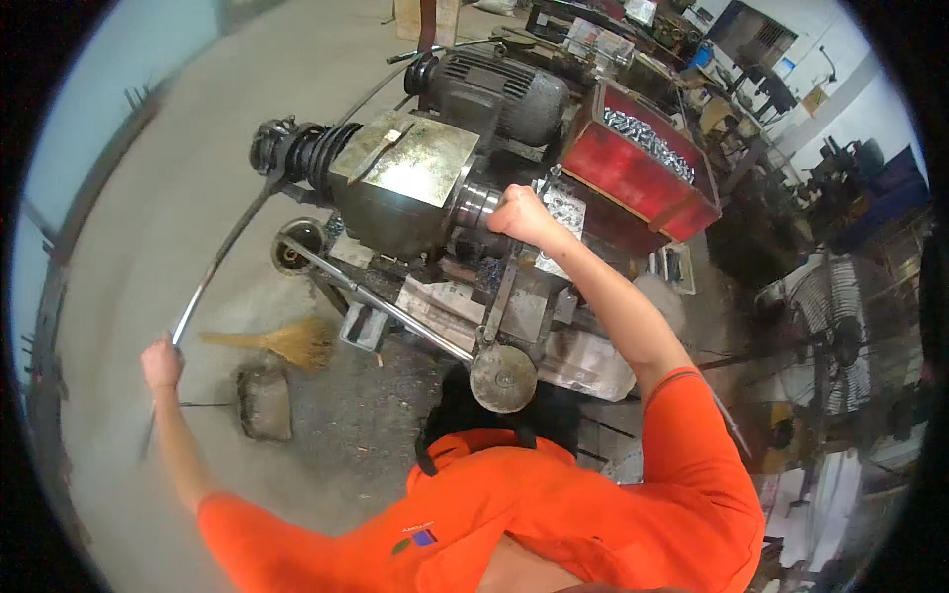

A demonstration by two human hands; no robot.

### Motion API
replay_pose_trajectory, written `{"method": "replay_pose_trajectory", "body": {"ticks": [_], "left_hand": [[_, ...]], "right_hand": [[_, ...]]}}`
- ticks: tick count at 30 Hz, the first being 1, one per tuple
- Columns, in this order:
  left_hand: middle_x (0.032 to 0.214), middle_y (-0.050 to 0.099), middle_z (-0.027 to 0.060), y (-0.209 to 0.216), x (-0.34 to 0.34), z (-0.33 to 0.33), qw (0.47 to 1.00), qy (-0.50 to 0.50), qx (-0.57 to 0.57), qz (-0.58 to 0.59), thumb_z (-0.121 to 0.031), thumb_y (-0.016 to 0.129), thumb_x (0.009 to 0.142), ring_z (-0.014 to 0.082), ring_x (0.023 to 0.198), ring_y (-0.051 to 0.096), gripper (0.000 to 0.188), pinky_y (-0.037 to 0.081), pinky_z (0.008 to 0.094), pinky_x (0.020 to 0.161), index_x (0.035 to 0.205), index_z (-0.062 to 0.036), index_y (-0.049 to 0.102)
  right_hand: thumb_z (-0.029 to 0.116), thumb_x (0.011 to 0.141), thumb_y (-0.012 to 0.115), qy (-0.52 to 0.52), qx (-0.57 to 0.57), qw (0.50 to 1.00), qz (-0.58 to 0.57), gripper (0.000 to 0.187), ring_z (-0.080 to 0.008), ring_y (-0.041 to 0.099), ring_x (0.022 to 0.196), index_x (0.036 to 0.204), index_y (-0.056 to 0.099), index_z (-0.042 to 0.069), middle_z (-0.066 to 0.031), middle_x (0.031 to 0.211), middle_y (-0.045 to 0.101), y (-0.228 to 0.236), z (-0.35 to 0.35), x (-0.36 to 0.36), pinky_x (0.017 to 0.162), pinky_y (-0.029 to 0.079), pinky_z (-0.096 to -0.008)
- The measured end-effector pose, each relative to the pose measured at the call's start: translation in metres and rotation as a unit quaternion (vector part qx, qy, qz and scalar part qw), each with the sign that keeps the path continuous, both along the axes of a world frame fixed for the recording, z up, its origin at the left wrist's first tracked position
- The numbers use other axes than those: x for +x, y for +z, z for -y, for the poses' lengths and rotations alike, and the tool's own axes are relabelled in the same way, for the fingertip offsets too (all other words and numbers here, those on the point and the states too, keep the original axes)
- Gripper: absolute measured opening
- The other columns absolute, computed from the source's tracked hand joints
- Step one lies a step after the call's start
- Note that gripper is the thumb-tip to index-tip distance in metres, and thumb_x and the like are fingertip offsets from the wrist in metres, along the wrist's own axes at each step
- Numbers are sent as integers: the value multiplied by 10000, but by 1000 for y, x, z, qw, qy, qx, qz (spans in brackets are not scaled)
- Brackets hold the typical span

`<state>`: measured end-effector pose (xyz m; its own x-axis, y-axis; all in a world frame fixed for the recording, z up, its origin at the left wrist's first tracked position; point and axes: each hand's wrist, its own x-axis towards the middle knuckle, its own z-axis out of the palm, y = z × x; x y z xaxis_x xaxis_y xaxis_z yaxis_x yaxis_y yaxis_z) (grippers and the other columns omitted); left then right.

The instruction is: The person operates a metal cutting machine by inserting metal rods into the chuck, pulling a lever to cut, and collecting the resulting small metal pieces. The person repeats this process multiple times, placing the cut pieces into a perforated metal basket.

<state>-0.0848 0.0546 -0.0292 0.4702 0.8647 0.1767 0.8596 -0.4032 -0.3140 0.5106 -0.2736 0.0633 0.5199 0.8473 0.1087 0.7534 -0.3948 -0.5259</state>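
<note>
My left hand (161,366) is closed round a long metal lever (206,285), which runs up to the left end of a lathe-like machine's headstock (400,203). At the headstock's right end, my right hand (522,214) is closed against the round metal spindle (476,207). Whatever its fingers hold there is hidden by the hand. A flat, worn tool (380,153) lies on the headstock's shiny top plate. Below the spindle, a second metal bar (386,304) slants down to a round metal disc (504,379) close to my body.
Behind the headstock sits a ribbed electric motor (509,94). A red box (633,178) full of small metal parts stands to the right. On the floor at left lie a straw broom (297,343) and a dustpan (264,403). A large fan (838,331) stands at far right.
</note>
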Motion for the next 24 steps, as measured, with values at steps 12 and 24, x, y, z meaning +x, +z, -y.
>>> {"method": "replay_pose_trajectory", "body": {"ticks": [12,24], "left_hand": [[949,632,227,-165,244,149,884,-91,-393,238,-372,661,738,396,879,605,519,479,442,759,1120,-37,557],[894,654,116,-136,262,116,946,-206,-227,104,-323,666,755,282,847,629,331,496,393,712,1046,-170,623]], "right_hand": [[120,559,639,-69,137,977,148,263,-333,579,930,805,652,29,-154,987,616,-4,253,-12,795,478,-386],[191,638,617,-503,-338,792,79,545,-339,544,1040,1162,538,65,-174,1099,592,-86,565,56,898,432,-410]]}}
